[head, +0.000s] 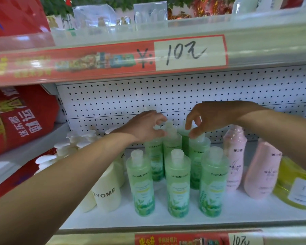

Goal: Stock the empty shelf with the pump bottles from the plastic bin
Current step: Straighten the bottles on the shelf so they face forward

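Several green SHIROIRUKA bottles stand in two rows on the white shelf (pixel 237 209). The front row holds three: left (pixel 143 183), middle (pixel 177 183) and right (pixel 213 183). My left hand (pixel 147 127) reaches over the back row, its fingertips pinched at the clear cap of a back-row bottle (pixel 172 147). My right hand (pixel 208 117) comes in from the right, thumb and forefinger closed on the cap of another back-row bottle (pixel 198 154). Both bottles stand upright on the shelf. The plastic bin is out of view.
Cream ZYOME pump bottles (pixel 106 190) crowd the shelf's left under my left arm. Two pink bottles (pixel 234 156) and a yellow bottle (pixel 293 188) stand on the right. A pegboard wall (pixel 166 96) closes the back. The upper shelf's price strip (pixel 189 53) hangs overhead, and red bags (pixel 23 119) sit far left.
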